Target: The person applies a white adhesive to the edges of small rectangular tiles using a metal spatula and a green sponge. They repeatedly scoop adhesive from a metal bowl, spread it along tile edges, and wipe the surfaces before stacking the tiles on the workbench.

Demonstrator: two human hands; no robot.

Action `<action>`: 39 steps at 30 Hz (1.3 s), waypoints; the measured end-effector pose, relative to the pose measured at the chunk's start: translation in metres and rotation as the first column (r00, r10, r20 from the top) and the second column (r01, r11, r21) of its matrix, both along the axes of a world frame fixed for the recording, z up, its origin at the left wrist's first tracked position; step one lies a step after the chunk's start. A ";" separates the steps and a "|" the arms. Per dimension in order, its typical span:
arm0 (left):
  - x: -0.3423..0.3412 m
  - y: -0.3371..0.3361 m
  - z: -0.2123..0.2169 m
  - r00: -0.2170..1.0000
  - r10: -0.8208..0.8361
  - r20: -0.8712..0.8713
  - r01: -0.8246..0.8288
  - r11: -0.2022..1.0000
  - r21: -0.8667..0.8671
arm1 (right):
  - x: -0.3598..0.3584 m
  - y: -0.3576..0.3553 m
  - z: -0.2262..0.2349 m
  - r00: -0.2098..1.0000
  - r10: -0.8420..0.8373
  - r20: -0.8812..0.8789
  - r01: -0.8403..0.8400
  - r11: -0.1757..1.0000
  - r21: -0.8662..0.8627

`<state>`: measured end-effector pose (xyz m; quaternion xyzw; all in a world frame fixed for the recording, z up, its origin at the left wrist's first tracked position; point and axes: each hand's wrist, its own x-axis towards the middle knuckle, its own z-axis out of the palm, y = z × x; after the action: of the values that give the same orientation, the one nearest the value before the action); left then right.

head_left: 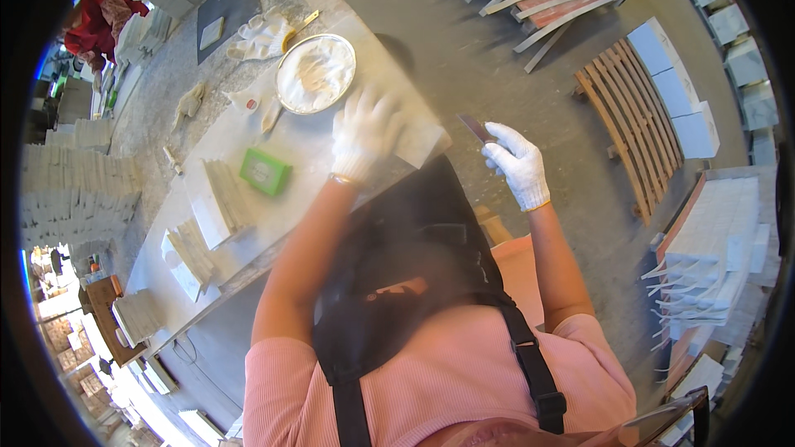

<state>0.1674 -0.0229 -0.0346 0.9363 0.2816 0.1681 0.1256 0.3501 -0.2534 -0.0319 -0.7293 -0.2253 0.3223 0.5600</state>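
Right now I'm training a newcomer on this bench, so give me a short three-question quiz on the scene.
1. True or false: the left hand rests on a pale stone tile at the bench edge.
2. What does the right hand hold? A) a flat-bladed tool B) a sponge C) a hammer
3. What colour is the small box on the bench?

Key: 1 true; 2 A; 3 green.

Left hand, white-gloved, reaches far with bare forearm extended, fingers spread and pressed flat, palm down. Right hand, also white-gloved, is raised to the right, elbow bent, fingers curled shut in a grip. Hands are well apart.
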 end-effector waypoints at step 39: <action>-0.045 0.007 0.021 0.972 -0.213 0.102 0.220 0.973 -0.066 | 0.007 0.096 0.030 0.435 0.528 0.729 -0.393 0.840 -0.373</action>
<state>0.1229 -0.0160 -0.0135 0.9469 0.1780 0.1864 0.1921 0.3568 -0.1572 -0.0022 -0.7423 -0.6206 0.1089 0.2280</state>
